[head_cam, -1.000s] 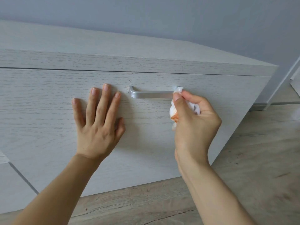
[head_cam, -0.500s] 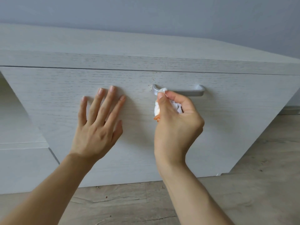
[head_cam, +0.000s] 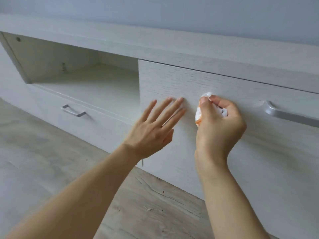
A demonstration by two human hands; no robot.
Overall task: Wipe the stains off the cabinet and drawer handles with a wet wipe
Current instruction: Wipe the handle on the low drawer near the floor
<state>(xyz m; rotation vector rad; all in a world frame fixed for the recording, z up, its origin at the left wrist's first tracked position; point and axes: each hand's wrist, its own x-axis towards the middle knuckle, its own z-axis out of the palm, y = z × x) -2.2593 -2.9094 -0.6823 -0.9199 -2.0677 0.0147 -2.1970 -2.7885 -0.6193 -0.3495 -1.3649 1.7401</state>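
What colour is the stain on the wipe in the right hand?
Orange, on the lower edge of the white wipe held by the right hand; seen in the head view.

A low, pale wood-grain cabinet unit (head_cam: 172,47) stands against a plain grey-blue wall (head_cam: 172,16). An open shelf compartment (head_cam: 82,78) occupies the unit's left section. Light wood-plank flooring (head_cam: 43,161) extends below the unit under soft, even light.

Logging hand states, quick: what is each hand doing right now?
Left hand: open, fingers straight, at the drawer front.
Right hand: gripping the crumpled wet wipe.
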